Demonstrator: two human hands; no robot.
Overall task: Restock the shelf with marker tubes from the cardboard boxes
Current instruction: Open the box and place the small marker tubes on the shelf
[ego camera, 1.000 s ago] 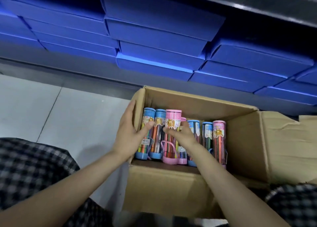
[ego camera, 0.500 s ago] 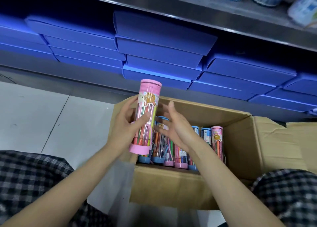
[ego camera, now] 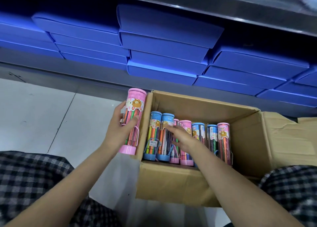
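Pink marker tube (ego camera: 133,122) is out of the cardboard box (ego camera: 173,183), upright just left of its left wall, held by the left hand (ego camera: 118,132), fingers and thumb wrapped round the clear body. Right hand (ego camera: 181,137) is inside the box, fingers extended and lying on the row of tubes (ego camera: 187,139) standing along the near wall, blue and pink caps mixed. Box sits on the tiled floor (ego camera: 37,116). Behind it: stacked blue cases (ego camera: 164,43) under the metal shelf (ego camera: 223,5).

light: bright overhead — floor (ego camera: 34,116) evenly lit
shadow: shelf (ego camera: 188,5) underside dark
blur: soft top corners
distortion: wide-angle bowing at edges
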